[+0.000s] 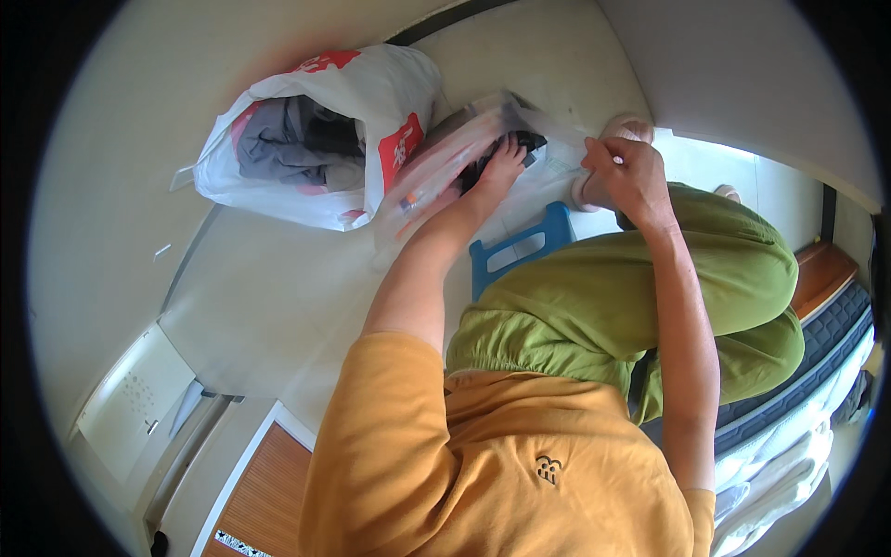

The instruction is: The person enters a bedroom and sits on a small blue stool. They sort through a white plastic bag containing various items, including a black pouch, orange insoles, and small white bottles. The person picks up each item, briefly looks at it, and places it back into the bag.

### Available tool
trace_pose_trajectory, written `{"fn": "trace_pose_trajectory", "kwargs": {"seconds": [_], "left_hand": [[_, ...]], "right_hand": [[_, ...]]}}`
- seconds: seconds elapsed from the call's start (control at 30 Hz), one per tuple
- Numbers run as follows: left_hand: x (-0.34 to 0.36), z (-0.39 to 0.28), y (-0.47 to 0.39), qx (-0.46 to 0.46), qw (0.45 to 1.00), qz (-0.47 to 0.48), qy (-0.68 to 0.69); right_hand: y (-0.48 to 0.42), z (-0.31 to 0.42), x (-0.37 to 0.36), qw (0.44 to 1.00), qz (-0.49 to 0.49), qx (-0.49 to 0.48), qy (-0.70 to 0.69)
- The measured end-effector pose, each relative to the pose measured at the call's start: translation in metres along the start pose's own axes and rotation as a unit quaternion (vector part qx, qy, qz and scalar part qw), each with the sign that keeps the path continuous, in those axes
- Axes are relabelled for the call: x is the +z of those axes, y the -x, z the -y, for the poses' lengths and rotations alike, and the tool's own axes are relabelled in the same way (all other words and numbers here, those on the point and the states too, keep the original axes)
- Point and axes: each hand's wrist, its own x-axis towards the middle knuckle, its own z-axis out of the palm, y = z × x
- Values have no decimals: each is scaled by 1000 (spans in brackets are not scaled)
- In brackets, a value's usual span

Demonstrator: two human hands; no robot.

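Note:
A clear plastic bag (438, 170) with coloured print lies before me, blurred by motion. My left hand (502, 159) reaches to its mouth, fingers bent over a dark, shiny item (530, 141); whether they grip it cannot be made out. Pinched between the thumb and fingers of my right hand (630, 177) is the bag's thin film, drawn out to the right. Left of it stands a large white plastic bag (278, 210) with red print. Its wide mouth shows grey cloth (275, 143) and darker fabric inside.
Close to my knees is a blue plastic stool (518, 249). My feet wear pink footwear (630, 129) at the upper right. A mattress (800, 372) with rumpled white bedding (773, 491) is on the right. A wood-fronted cabinet (261, 487) and a white door (139, 400) stand lower left.

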Motion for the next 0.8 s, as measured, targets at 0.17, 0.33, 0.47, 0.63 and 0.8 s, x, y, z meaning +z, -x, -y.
{"fn": "trace_pose_trajectory", "kwargs": {"seconds": [0.17,0.33,0.47,0.63,0.8], "left_hand": [[-5,23,19,-20,999,-25,38],[-18,36,48,5,998,-40,55],[-18,44,66,26,998,13,58],[-36,46,76,13,980,19,198],[-101,66,92,12,938,15,347]], "right_hand": [[-2,-4,-3,999,12,28,26],[-2,-1,-2,1000,9,14,12],[1,3,-2,1000,10,19,21],[3,4,1,999,23,13,27],[5,-2,3,1000,17,-15,14]]}}
